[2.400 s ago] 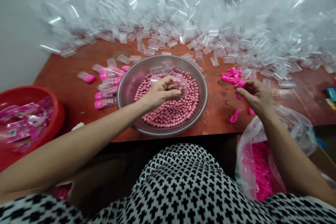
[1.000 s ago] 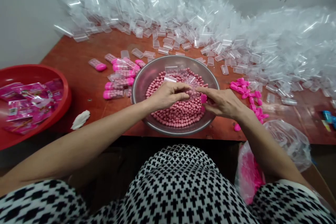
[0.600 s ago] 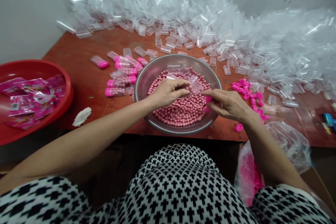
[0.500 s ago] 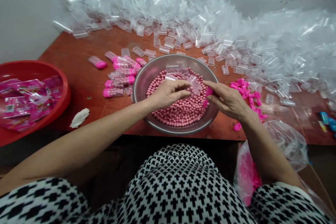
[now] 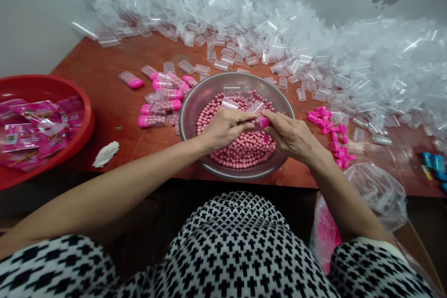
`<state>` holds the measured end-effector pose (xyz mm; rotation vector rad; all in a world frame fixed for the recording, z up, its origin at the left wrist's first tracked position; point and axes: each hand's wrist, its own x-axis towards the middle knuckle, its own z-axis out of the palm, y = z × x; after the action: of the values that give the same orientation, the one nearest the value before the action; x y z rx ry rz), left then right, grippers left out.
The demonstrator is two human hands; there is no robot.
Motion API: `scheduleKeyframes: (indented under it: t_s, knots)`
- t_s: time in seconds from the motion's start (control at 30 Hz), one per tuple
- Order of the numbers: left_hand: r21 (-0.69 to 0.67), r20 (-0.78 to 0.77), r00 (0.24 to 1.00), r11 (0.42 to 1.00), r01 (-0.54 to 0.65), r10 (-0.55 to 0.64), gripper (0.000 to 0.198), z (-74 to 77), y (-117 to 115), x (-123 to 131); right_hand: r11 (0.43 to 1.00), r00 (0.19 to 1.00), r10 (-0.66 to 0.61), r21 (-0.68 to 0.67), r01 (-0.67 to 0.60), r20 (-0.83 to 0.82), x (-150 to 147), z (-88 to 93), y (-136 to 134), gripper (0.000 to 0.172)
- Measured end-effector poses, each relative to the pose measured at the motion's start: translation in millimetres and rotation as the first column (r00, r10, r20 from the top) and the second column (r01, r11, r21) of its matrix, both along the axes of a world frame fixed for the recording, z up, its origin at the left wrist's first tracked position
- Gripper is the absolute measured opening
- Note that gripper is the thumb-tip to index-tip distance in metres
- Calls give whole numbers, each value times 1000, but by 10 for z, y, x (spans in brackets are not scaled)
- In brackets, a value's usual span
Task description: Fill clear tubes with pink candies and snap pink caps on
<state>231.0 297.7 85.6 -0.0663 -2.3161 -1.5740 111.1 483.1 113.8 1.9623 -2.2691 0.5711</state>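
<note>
Over a metal bowl [image 5: 190, 116] of pink beads [image 5: 240, 153], my two hands meet. My left hand [image 5: 226, 126] pinches a small clear plastic tube [image 5: 256, 123], partly hidden by the fingers. A bright pink cap [image 5: 266, 123] is gripped between the thumb and fingers of my right hand [image 5: 288, 132], against the tube's right end. Whether the cap is seated I cannot tell. Loose clear tubes [image 5: 230, 103] lie on the beads behind my left hand.
Filled pink-capped tubes [image 5: 162, 107] lie left of the bowl, near a red basin [image 5: 89, 121] of pink packets. Pink caps [image 5: 324, 118] are at the right, above a plastic bag [image 5: 379, 191]. Clear tubes [image 5: 223, 9] are heaped along the back. A white scrap [image 5: 105, 154] lies front left.
My right hand has moved left with the pink cap, bringing it up to the clear tube in my left hand. My left hand has barely moved. A single cap near the table's front edge no longer shows.
</note>
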Motion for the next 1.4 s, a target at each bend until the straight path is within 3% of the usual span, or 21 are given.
scheduleKeyframes:
  t_s: [0.3, 0.53, 0.7, 0.8, 0.93, 1.0, 1.07, 1.13, 1.17, 1.27, 1.33, 1.4]
  knots:
    - [-17, -12, 999, 999, -41, 41, 19, -25, 15, 37, 994, 989, 8, 113, 9, -149, 123, -8, -55, 31]
    - [-16, -12, 999, 999, -37, 37, 18, 16, -32, 27, 974, 978, 105, 218, -64, -182, 53, 73, -135, 26]
    - [-2, 30, 999, 999, 37, -37, 18, -13, -28, -6, 992, 979, 90, 106, -71, -185, 65, -6, -41, 38]
    - [-37, -18, 1000, 999, 18, -18, 19, -34, -10, -23, 995, 985, 82, 77, -71, -152, 52, -30, -25, 38]
    - [-84, -35, 999, 996, -11, 8, 18, -17, -22, -7, 986, 986, 165, 28, -164, -28, -12, -37, -130, 41]
    - [-3, -11, 999, 999, -37, 37, 16, 9, -44, 3, 985, 983, 173, -22, -172, 54, -47, -47, -203, 45]
    - [194, 44, 998, 979, -54, 46, 16, 37, -68, -1, 992, 977, 119, -72, -108, 176, -78, -60, -249, 47]
    - [438, 106, 994, 897, -64, 19, 21, 56, -90, -21, 991, 916, 57, -136, -3, 397, -109, -73, -246, 49]
    - [547, 129, 992, 834, -78, 8, 25, 61, -100, -36, 983, 844, 63, -180, 40, 532, -123, -81, -227, 50]
    - [740, 156, 988, 663, -119, 3, 39, 58, -123, -79, 957, 541, 170, -270, 110, 824, -146, -105, -141, 51]
    - [761, 152, 988, 639, -115, -4, 43, 49, -128, -95, 956, 406, 196, -266, 123, 893, -135, -112, -109, 50]
    - [713, 125, 992, 695, -92, 3, 43, 43, -129, -97, 953, 334, 186, -253, 168, 924, -115, -99, -123, 44]
